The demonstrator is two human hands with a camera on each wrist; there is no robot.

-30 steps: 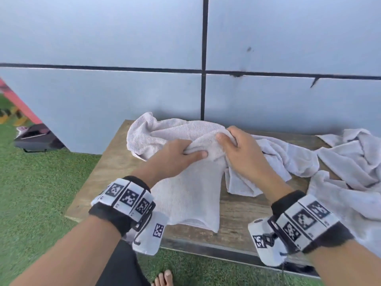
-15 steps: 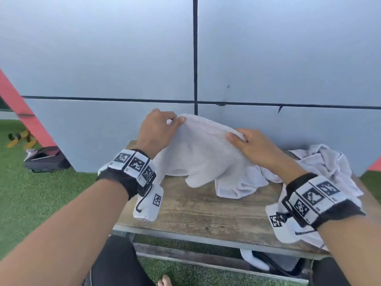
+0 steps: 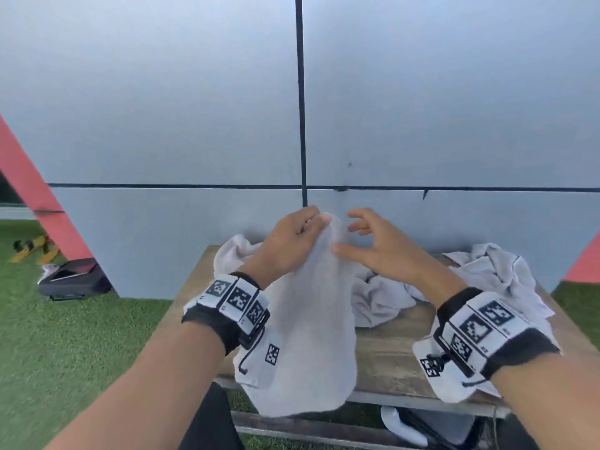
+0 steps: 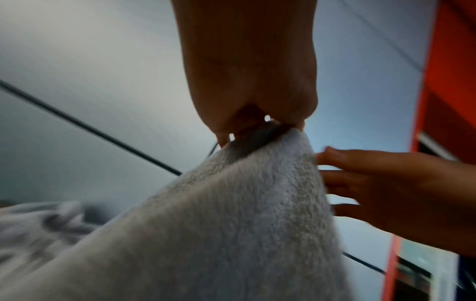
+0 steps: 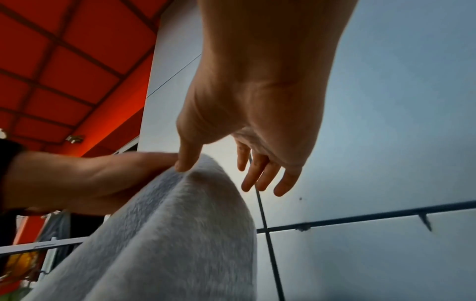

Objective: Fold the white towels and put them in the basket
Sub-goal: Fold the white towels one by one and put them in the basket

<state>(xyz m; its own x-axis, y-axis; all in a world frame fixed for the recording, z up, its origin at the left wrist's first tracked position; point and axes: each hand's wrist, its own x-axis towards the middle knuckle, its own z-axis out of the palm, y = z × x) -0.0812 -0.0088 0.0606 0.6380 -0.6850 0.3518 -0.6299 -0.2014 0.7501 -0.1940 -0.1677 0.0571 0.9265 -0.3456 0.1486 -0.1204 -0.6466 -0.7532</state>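
My left hand [image 3: 297, 237] pinches the top of a white towel [image 3: 310, 323] and holds it up in front of the wall; the cloth hangs down past the front edge of the wooden table [image 3: 386, 362]. In the left wrist view the fingers [image 4: 257, 114] are curled round the towel's top [image 4: 231, 203]. My right hand [image 3: 363, 240] is beside it with spread fingers, its thumb [image 5: 186, 160] touching the towel [image 5: 185, 234]. More crumpled white towels lie on the table at centre [image 3: 376, 297] and at the right [image 3: 493, 274]. No basket can be made out.
A grey panelled wall [image 3: 422, 108] stands right behind the table. Green turf [image 3: 65, 336] spreads to the left, with a dark bag [image 3: 74, 280] on it. Red slanted beams [image 3: 32, 183] flank both sides. Something white and dark [image 3: 406, 427] lies under the table.
The hands came together: the right hand let go of the towel and opened its fingers, and the left hand now holds the bunched top alone. The towel hangs longer and narrower.
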